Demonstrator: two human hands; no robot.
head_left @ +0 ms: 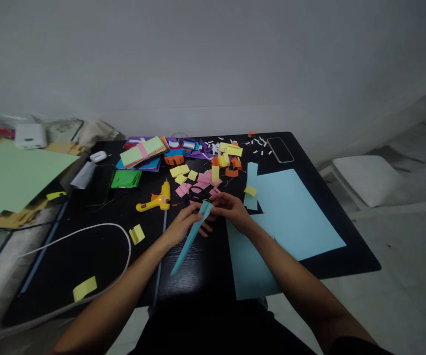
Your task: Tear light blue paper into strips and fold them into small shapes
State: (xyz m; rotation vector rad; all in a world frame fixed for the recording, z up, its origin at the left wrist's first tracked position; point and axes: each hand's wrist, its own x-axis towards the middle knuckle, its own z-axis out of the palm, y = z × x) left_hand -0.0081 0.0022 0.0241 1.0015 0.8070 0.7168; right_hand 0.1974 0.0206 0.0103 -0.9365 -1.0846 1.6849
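A narrow folded strip of light blue paper (188,250) slants over the black table, its upper end between my hands. My left hand (184,224) is closed on the strip, thumb on top near its upper part. With thumb and fingertips my right hand (233,209) pinches the upper end. Black-handled scissors (195,191) lie just beyond my hands, partly hidden among pink paper pieces (206,180). To the right lies a large light blue sheet (294,217), cut at its left side, with my right forearm above it.
A yellow glue gun (157,199) lies left of my hands. Coloured paper stacks (142,152), green paper (126,178) and yellow pieces (179,170) spread toward the wall. A phone (280,150) is at the back right. A white cable (129,246) loops across the left; a white stool (364,180) stands right.
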